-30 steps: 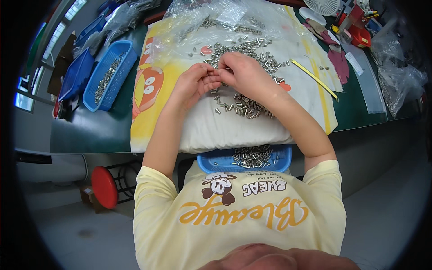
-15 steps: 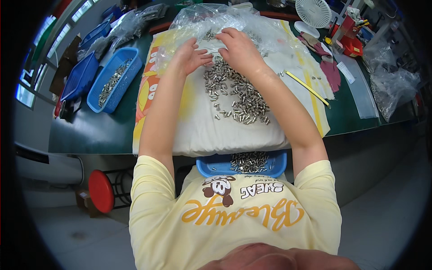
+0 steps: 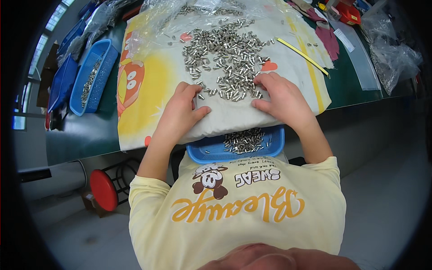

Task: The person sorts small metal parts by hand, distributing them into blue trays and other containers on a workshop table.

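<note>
A wide pile of small silvery metal pieces, like short headed pins [image 3: 225, 49], lies on a padded white cloth with yellow cartoon print [image 3: 153, 90]. At the pile's near left edge is my left hand [image 3: 182, 108], thumb and fingers apart and resting on the cloth beside a few loose pieces. My right hand [image 3: 285, 100] is at the near right edge, its fingertips at the outermost pieces and its thumb held apart. Neither hand visibly holds anything. Below the cloth's front edge, at my lap, a blue basket [image 3: 204, 155] contains more such pieces.
Clear plastic sheeting [image 3: 153, 22] covers the cloth's far part, with more pieces there. A yellow strip [image 3: 302, 56] lies at right, near a maroon glove [image 3: 327, 40] and plastic bags [image 3: 391, 49]. Another blue basket [image 3: 103, 74] of pieces stands left. A red stool [image 3: 103, 190] is below.
Both hands have come back toward me from the far plastic sheeting to the pile's near edge. The pile now reaches farther left at its far part. The view has shifted slightly.
</note>
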{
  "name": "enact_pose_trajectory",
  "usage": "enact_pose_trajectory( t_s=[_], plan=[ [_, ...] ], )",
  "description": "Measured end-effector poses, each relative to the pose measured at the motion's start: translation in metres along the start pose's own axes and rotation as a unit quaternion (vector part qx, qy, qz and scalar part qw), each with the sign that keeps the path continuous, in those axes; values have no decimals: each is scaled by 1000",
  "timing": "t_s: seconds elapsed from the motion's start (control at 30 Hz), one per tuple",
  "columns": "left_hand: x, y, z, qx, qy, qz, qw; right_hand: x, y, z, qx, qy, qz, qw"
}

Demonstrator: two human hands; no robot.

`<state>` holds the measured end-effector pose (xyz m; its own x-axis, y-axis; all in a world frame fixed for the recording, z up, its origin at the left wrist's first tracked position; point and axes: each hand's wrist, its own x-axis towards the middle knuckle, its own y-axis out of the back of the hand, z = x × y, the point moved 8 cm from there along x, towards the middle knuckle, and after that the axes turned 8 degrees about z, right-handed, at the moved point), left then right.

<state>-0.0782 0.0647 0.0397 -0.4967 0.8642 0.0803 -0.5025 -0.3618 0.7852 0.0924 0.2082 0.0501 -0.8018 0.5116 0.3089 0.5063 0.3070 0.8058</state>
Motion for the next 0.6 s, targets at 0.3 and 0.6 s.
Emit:
enact_pose_trajectory(
  t_s=[0.3, 0.6],
  plan=[
    [4, -39, 40, -120, -73, 78, 987, -11, -31, -11, 176, -36, 106, 978],
    [-9, -39, 47, -65, -157, 119, 978, -17, -22, -11, 127, -6, 114, 985]
  ],
)
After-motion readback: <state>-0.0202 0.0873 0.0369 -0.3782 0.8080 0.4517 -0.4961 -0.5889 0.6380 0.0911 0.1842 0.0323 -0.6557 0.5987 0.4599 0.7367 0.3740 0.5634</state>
